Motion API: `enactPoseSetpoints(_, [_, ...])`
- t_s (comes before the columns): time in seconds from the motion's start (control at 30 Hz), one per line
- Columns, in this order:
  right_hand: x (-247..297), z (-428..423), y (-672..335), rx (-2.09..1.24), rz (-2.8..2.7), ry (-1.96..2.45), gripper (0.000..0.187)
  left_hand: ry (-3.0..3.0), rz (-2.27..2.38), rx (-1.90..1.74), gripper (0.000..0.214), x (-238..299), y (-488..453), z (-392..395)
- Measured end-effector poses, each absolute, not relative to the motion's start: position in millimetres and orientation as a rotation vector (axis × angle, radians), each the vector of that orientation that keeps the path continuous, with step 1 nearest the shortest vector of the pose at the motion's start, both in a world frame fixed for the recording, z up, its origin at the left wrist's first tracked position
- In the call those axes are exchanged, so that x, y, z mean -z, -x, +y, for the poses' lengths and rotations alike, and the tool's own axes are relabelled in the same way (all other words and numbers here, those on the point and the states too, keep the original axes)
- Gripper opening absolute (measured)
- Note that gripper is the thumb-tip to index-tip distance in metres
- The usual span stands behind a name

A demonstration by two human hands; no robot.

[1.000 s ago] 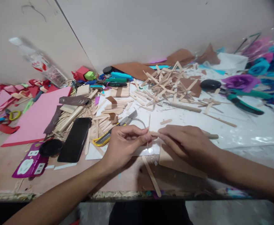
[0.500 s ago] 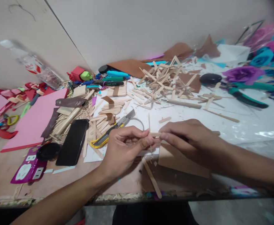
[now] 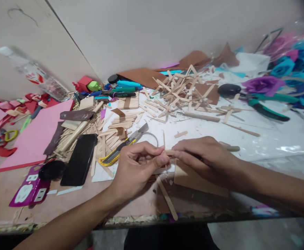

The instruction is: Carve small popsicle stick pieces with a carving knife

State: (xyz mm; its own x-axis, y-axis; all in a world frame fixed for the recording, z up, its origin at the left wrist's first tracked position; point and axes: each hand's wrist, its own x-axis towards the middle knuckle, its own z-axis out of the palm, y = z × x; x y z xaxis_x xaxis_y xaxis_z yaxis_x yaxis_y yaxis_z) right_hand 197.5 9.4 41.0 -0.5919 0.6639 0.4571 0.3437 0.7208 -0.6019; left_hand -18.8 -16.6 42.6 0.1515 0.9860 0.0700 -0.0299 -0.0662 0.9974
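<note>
My left hand (image 3: 137,165) pinches a thin wooden craft stick (image 3: 164,139), seen edge-on and pointing away from me. From the other side my right hand (image 3: 206,152) grips a second craft stick piece (image 3: 169,152), lying crosswise and meeting the first at my left fingertips. Whether the two are joined cannot be made out. Below the hands a loose craft stick (image 3: 167,198) reaches toward the table edge. A brown board (image 3: 201,182) lies partly under my right hand. Left of my left hand is a yellow and black utility knife (image 3: 123,146), its blade out.
A pile of craft stick pieces (image 3: 180,86) lies at the back. Green-handled pliers (image 3: 269,109) are at the right, near paper flowers (image 3: 263,85). On the left are a black phone (image 3: 79,159), pink sheets (image 3: 37,139), a purple case (image 3: 29,187) and a plastic bottle (image 3: 37,74).
The view has shifted slightly. My right fingers have come closer to my left fingertips, so less of the crosswise stick shows between them. Both hands keep their hold.
</note>
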Motion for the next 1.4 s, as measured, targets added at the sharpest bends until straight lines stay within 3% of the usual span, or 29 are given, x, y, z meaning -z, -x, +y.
enactPoseSetpoints(0.27, [-38.1, 18.5, -204.6, -0.433, -2.355, 0.560, 0.018, -1.580, 1.107, -1.106, 0.007, -43.8, 29.4, -17.9])
enactPoseSetpoints(0.43, [-37.1, 13.4, -207.5, -0.460, -2.493, 0.537, 0.019, -1.761, 1.088, -0.964, 0.011, -39.9, 33.5, -20.9])
enactPoseSetpoints(0.8, [-40.7, 4.1, -194.5, -0.591, -2.406, 0.645, 0.030, -1.548, 1.007, -1.000, 0.005, -38.2, 22.8, -24.5])
enactPoseSetpoints(1.0, [-40.4, 8.2, -200.8, -0.457, -2.449, 0.636, 0.030, -1.525, 1.069, -0.982, 0.016, -41.7, 24.9, -21.6])
enactPoseSetpoints(1.17, [-36.3, 10.4, -204.3, -0.344, -2.551, 0.742, 0.037, -1.694, 1.072, -0.944, 0.009, -40.0, 26.8, -19.6])
enactPoseSetpoints(1.4, [-44.4, 23.7, -211.9, -0.508, -2.551, 0.512, 0.027, -1.611, 1.055, -0.940, 0.012, -47.0, 22.3, -16.8])
